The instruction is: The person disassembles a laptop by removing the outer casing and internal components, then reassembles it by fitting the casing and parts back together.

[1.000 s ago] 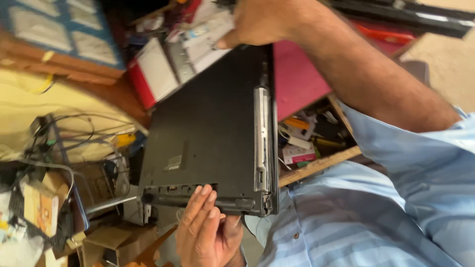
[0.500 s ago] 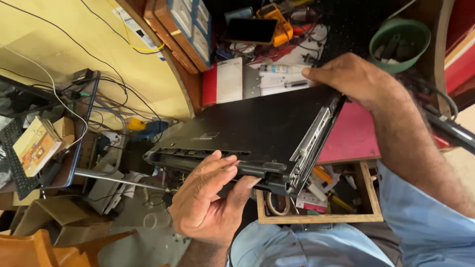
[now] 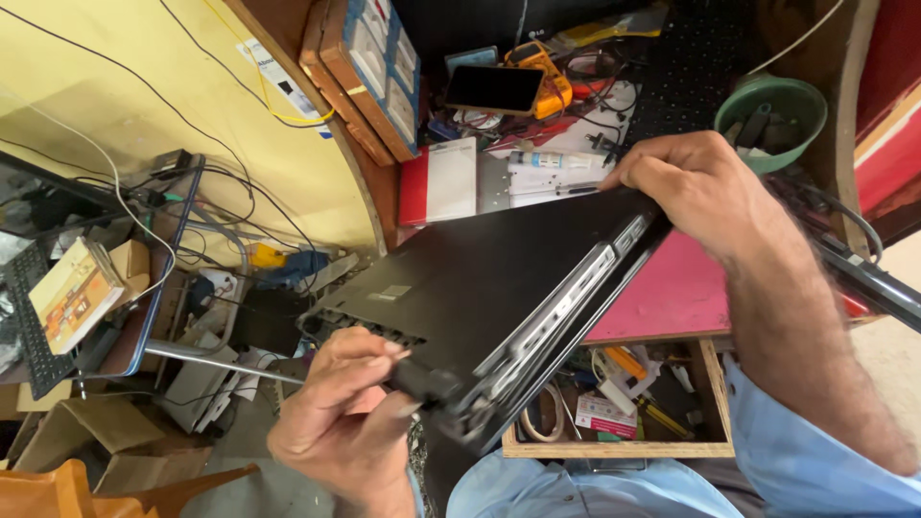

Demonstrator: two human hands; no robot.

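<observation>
While your right hand clamps the far corner of the black laptop, you hold it tilted, underside up, above the open wooden drawer and pink desk surface. Your left hand is clenched on a dark handled tool at the near hinge corner. Judging by the intact bottom cover, opening has barely begun; the cover remains to come off.

laptop: black, matte, closed, bottom side facing up | held in the air, tilted, one corner low and near the person, opposite corner high and far | side edge with silver ports visible on the right | row of vent slots near the low end | small grey label on the bottom panel
</observation>
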